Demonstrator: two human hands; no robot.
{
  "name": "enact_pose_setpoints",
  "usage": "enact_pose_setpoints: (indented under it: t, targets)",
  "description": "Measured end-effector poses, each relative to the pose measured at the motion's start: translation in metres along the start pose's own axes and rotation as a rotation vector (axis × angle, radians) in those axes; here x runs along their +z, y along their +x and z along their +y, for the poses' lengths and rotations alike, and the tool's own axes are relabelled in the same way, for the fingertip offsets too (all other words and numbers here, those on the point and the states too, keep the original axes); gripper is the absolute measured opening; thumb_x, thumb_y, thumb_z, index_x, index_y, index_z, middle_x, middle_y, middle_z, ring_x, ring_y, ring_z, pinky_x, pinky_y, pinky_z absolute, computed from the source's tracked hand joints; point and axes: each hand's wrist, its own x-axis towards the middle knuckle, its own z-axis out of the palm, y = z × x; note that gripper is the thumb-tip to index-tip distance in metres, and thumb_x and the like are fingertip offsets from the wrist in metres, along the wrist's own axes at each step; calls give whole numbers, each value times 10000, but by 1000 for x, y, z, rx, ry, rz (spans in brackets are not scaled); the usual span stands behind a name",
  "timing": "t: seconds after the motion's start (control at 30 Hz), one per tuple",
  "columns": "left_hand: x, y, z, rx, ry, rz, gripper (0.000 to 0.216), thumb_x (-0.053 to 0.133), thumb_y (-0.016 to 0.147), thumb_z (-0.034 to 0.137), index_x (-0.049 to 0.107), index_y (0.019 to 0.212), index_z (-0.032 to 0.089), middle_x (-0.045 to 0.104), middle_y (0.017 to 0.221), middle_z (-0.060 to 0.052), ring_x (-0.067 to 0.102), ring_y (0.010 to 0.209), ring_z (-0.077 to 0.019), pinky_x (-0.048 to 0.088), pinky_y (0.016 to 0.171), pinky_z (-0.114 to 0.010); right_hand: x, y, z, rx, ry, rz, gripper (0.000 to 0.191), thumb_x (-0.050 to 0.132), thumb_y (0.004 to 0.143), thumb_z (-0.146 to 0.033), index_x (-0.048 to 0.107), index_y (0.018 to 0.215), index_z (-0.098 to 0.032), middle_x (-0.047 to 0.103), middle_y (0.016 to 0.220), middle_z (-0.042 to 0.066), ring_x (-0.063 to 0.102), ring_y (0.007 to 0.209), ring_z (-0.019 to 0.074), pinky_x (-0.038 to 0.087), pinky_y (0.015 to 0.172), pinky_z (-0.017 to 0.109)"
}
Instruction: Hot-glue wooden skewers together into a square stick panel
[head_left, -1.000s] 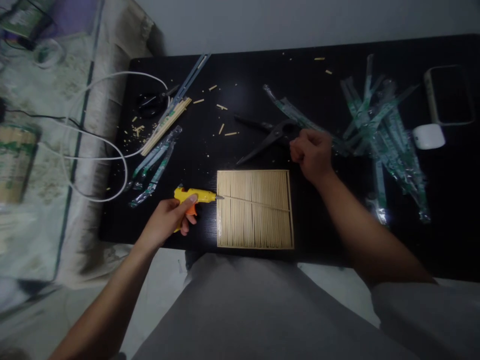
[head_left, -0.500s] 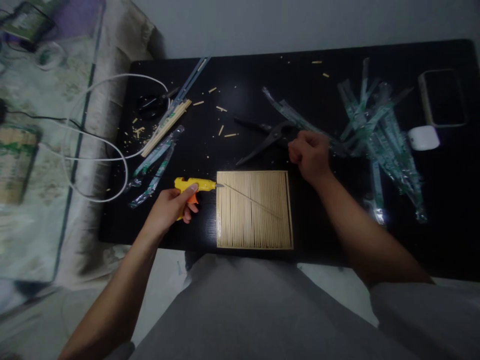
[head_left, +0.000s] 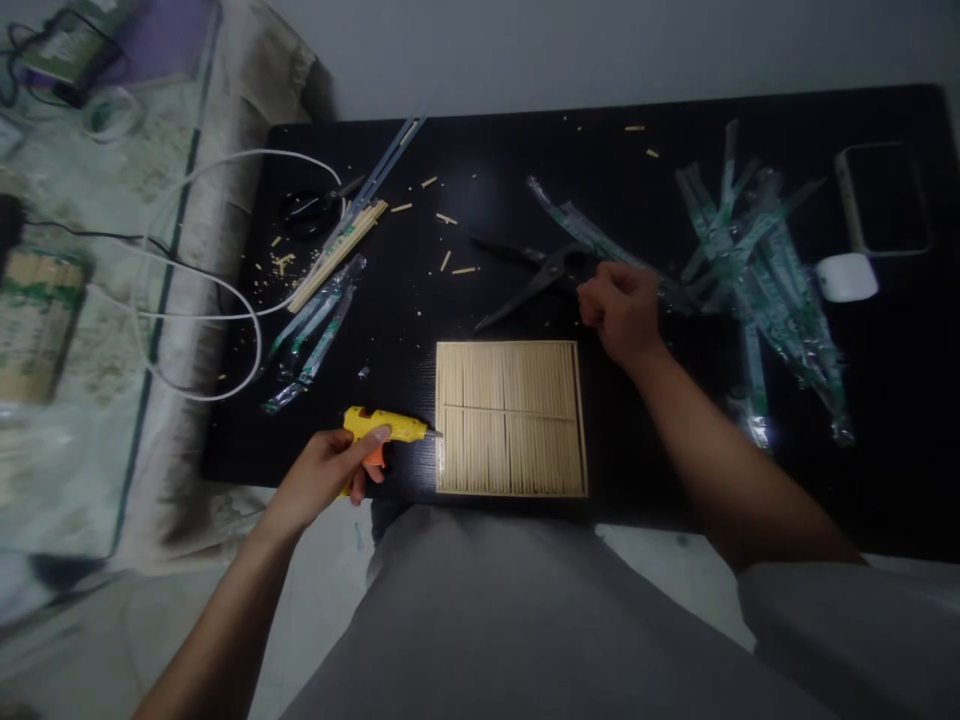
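My left hand (head_left: 334,470) is wrapped round a yellow hot glue gun (head_left: 386,425) with an orange trigger. Its metal nozzle points right, at the left edge of a square panel of pale bamboo sticks (head_left: 480,455). Across the panel's upright sticks lies one thin stick (head_left: 517,412), nearly level. My right hand (head_left: 621,308) is closed in a fist above the panel's upper right corner, beside the handles of dark scissors (head_left: 536,283). Whatever that fist may hold is hidden.
Torn plastic wrappers (head_left: 776,260) pile up at the right, near a phone (head_left: 885,198) and a white case (head_left: 847,277). Bamboo sticks (head_left: 337,257), black scissors (head_left: 309,210) and a looped white cable (head_left: 255,335) lie at the left, with stick scraps around.
The glue gun has come toward me along the panel's left edge. The loose stick has swung from a diagonal to nearly level. My right hand has stayed put.
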Motion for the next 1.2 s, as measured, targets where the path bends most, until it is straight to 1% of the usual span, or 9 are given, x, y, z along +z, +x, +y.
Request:
enact_pose_setpoints:
  t: [0.13, 0.27, 0.47, 0.57, 0.67, 0.9, 1.03, 1.13, 1.2]
  targets:
    - [-4, -3, -1, 40, 43, -66, 571, 689, 825, 700, 724, 623, 167, 548, 383, 3, 484, 363, -99, 348, 439, -213, 0, 0, 0, -6, -42, 6, 581, 802, 779, -354, 315, 486, -235, 302, 411, -82, 265, 375, 66, 195, 403, 270]
    - [-7, -2, -1, 76, 83, -149, 527, 714, 813, 666, 723, 639, 168, 674, 523, -23, 525, 394, -89, 405, 465, -215, 2, 1, 0, -34, -98, 0, 567, 787, 789, -369, 321, 495, -234, 333, 410, -81, 282, 376, 67, 212, 414, 270]
    - [-12, 1, -11, 69, 138, -228, 517, 732, 814, 663, 729, 661, 168, 627, 498, 9, 525, 397, -85, 413, 456, -206, 0, 0, 6, -79, -223, 14, 549, 772, 832, -382, 341, 525, -234, 362, 430, -72, 324, 402, 82, 255, 435, 274]
    - [-14, 3, -15, 104, 121, -265, 500, 749, 812, 647, 725, 664, 169, 700, 609, -14, 530, 400, -75, 402, 433, -202, 0, -1, 7, -107, -317, 6, 514, 747, 860, -336, 358, 540, -233, 364, 453, -65, 343, 437, 93, 274, 458, 277]
    - [-16, 4, -18, 155, 113, -298, 456, 760, 828, 602, 740, 693, 167, 694, 614, -8, 526, 404, -68, 416, 439, -195, 0, -1, 7, -147, -399, 15, 474, 724, 851, -245, 366, 542, -224, 353, 472, -63, 344, 474, 91, 276, 483, 276]
    - [-18, -8, -23, 283, 53, -259, 383, 738, 868, 523, 802, 899, 147, 667, 622, -7, 536, 475, -87, 434, 427, -188, 0, 0, 7, -127, -429, 22, 434, 693, 835, -199, 369, 548, -228, 360, 502, -62, 355, 497, 100, 307, 515, 291]
    - [-19, -12, -25, 330, 87, -273, 399, 702, 899, 527, 778, 828, 142, 597, 569, 14, 482, 470, -79, 434, 439, -187, 1, 0, 5, -140, -418, 30, 454, 713, 829, -229, 358, 545, -228, 336, 532, -59, 353, 522, 105, 312, 531, 292]
    - [-19, -12, -26, 319, 146, -254, 437, 693, 891, 557, 751, 765, 142, 604, 592, 2, 462, 473, -78, 431, 441, -195, 2, 0, 4, -139, -381, 31, 460, 713, 821, -234, 355, 533, -230, 325, 534, -54, 340, 520, 108, 306, 526, 293]
    - [-19, -11, -26, 309, 191, -248, 468, 668, 897, 577, 742, 731, 146, 544, 533, 21, 452, 460, -82, 418, 442, -197, 2, 0, 4, -134, -374, 32, 467, 723, 816, -238, 354, 529, -232, 325, 534, -51, 337, 523, 112, 309, 521, 295]
